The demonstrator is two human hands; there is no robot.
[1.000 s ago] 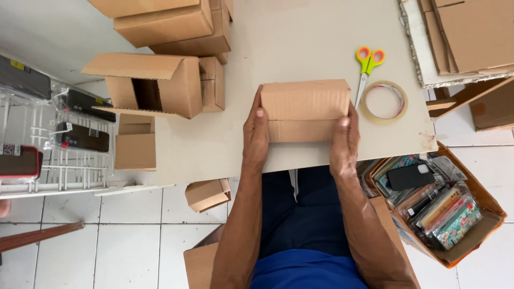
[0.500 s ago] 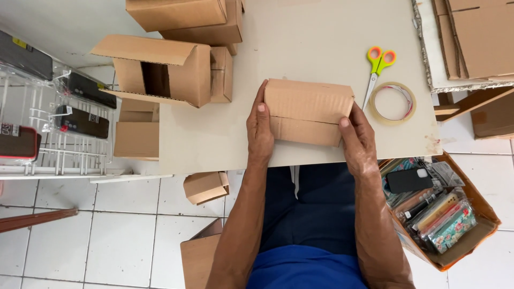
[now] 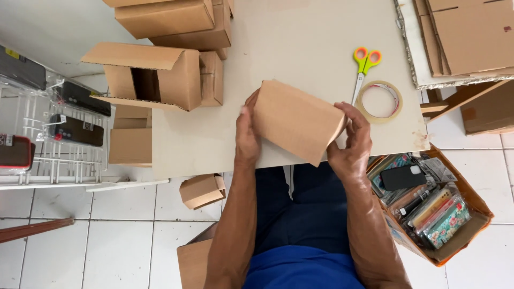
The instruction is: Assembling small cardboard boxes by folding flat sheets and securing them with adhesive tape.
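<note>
I hold a small brown cardboard box [image 3: 296, 119] tilted above the near edge of the beige table [image 3: 310, 43]. My left hand [image 3: 247, 135] grips its left end with the fingers behind it. My right hand [image 3: 350, 142] grips its right end from the side and below. Just past the box lie yellow scissors with orange handles [image 3: 363, 63] and a roll of clear tape [image 3: 379, 101].
An open cardboard box [image 3: 155, 76] lies on its side at the table's left, with closed boxes [image 3: 171, 16] stacked behind it. A wire rack with phone cases [image 3: 53, 128] stands left. A carton of packaged phone cases [image 3: 428, 198] sits on the floor at right.
The box was flat on the table under both hands; now it is lifted and turned clockwise, its right end lower. The view has shifted slightly.
</note>
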